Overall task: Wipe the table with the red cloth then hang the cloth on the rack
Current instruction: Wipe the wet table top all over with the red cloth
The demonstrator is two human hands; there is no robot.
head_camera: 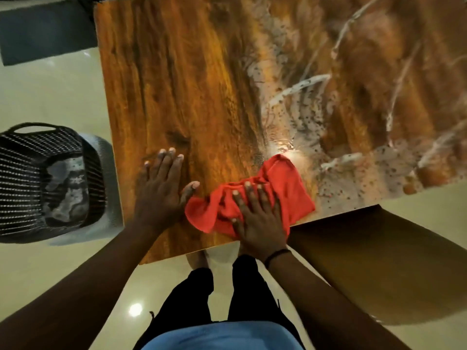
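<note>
The red cloth [285, 183] lies crumpled on the glossy orange-brown table [202, 84], close to its near edge. My right hand [257, 218] presses flat on the cloth with fingers spread, covering its near middle part. My left hand [164, 188] rests flat on the bare tabletop just left of the cloth, fingers apart, thumb almost touching the cloth's left edge. No rack is in view.
A black woven plastic basket [38, 157] stands on the pale tiled floor left of the table. A dark mat [45, 31] lies at the far left. A brown panel or lower surface [379, 261] juts out under the table's near right corner. My legs stand at the near edge.
</note>
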